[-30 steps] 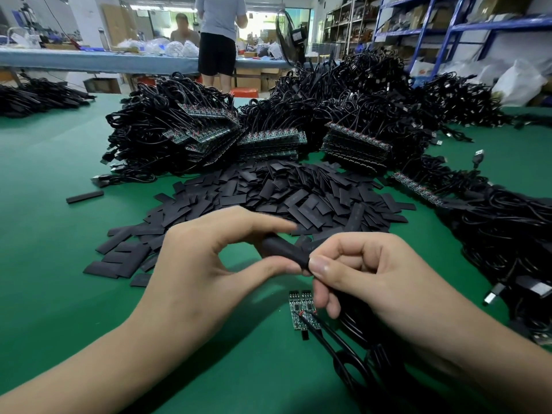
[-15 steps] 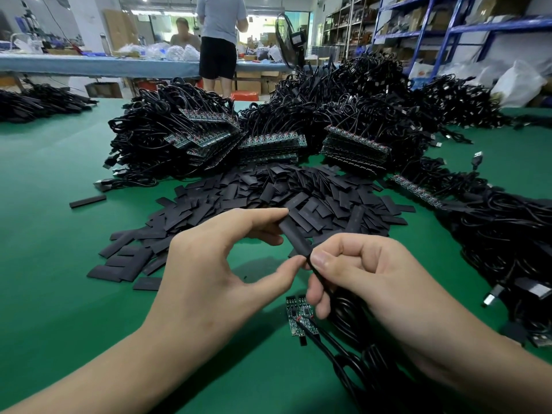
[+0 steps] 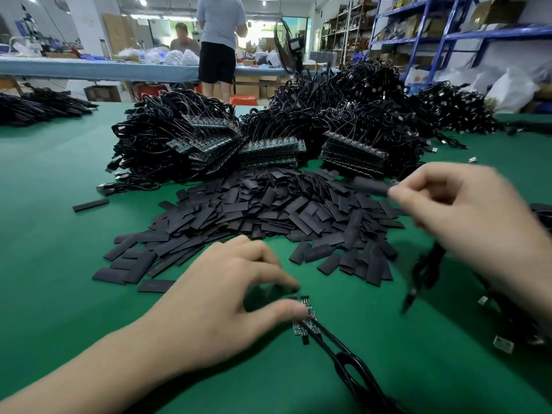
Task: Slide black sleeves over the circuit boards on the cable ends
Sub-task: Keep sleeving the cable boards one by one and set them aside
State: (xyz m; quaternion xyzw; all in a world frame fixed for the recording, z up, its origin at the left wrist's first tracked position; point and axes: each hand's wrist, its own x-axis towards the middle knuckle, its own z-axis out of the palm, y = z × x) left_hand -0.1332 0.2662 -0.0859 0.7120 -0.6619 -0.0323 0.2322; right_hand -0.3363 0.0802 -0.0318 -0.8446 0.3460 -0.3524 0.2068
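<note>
Pinched between thumb and forefinger of my left hand (image 3: pixel 227 297) is a bare circuit board (image 3: pixel 307 318) lying on the green mat (image 3: pixel 59 264), its cable (image 3: pixel 337 343) trailing toward me; up and right, my blurred right hand (image 3: pixel 466 210) grips a sleeved cable end (image 3: pixel 370 185) above the sleeve pile (image 3: pixel 283 216)

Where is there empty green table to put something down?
Biggest bare green: the left side of the table, between the far-left cable heap and the sleeve pile, with only one stray sleeve. Also near the front, right of the looped cable. Crowded: the middle sleeves, the cable piles behind, and the right edge.
</note>
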